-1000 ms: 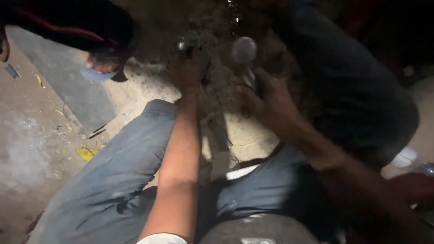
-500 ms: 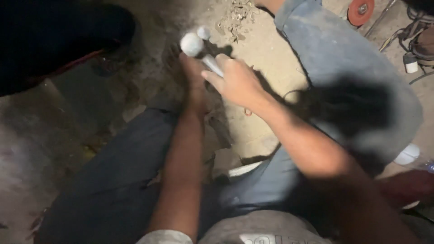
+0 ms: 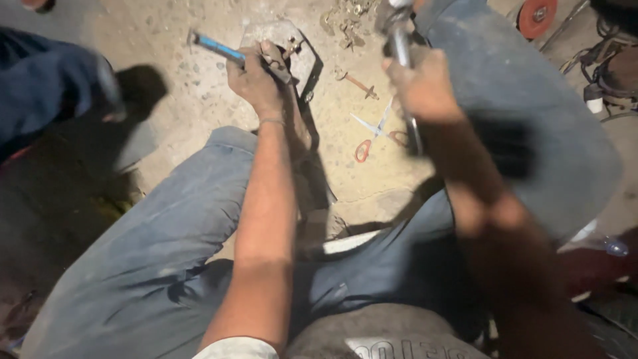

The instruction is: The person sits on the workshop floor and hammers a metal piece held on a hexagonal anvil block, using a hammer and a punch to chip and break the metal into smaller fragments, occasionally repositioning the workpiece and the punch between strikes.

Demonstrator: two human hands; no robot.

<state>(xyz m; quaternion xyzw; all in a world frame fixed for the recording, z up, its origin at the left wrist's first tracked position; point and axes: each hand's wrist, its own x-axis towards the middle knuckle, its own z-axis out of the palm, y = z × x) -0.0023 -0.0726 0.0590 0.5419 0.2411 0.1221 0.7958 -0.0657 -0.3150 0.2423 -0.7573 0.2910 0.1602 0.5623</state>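
Observation:
My left hand (image 3: 256, 76) grips a blue-handled chisel (image 3: 219, 48) that points up and to the left over a flat stone piece (image 3: 276, 33) on the sandy floor. Higher and to the right, my right hand (image 3: 422, 86) is raised and closed around the metal handle of a hammer (image 3: 399, 40), whose head is blurred at the top edge. Both hands sit above my knees, which are in grey-blue jeans.
Red-handled scissors (image 3: 375, 136) and a rusty screw-like tool (image 3: 359, 83) lie on the floor between my knees. Another person's blue-trousered leg (image 3: 46, 86) is at the left. A red disc (image 3: 537, 16) and cables (image 3: 598, 60) lie at the top right.
The view has shifted down. My right hand has lifted the hammer up and to the right, away from my left hand. The chisel in my left hand is now plainly visible.

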